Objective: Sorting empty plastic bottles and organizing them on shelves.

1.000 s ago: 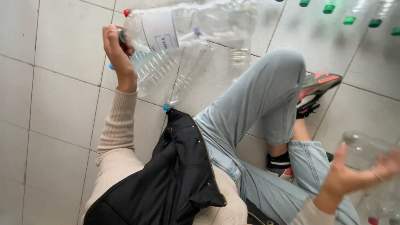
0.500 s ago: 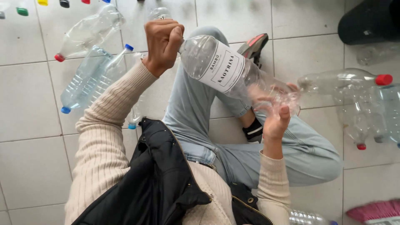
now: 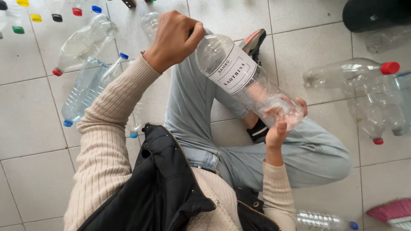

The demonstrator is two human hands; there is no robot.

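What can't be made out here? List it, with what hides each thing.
Head view:
- Cap of the clear labelled bottle: covered by the left hand.
- Right hand fingers: blurred behind the bottle's base.
- Pink broom: cut off by the frame's edge.
- Dark container: cut off at the top edge.

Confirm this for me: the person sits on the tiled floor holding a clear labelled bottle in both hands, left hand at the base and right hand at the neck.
Not quite: the hands are swapped. In the head view the left hand grips the neck of the bottle, and the right hand holds the base. The rest is right.
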